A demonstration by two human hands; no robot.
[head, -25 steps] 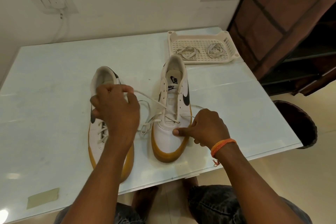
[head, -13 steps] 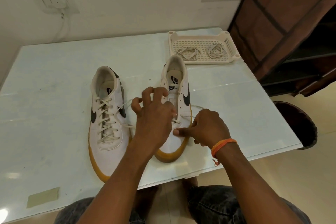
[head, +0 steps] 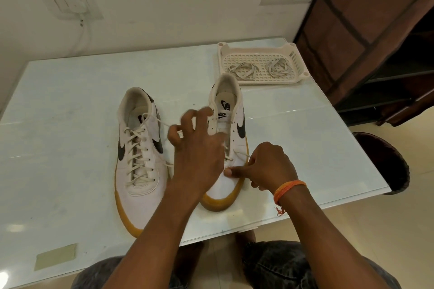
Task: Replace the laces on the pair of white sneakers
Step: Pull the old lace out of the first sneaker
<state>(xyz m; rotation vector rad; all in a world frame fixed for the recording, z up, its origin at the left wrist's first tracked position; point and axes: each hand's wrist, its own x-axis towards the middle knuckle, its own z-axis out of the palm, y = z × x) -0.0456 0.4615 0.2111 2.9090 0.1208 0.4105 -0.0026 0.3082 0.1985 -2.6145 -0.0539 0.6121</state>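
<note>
Gleaming glass table [head: 70, 138], cream wall [head: 164, 7]

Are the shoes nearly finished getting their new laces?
About halfway. The left shoe looks fully laced up to the top. The right shoe has lace only through its lowest holes; the upper holes are bare. The left hand reaches over that shoe at its lace while the right hand steadies its toe. Two bundles of laces lie in the tray.
</note>
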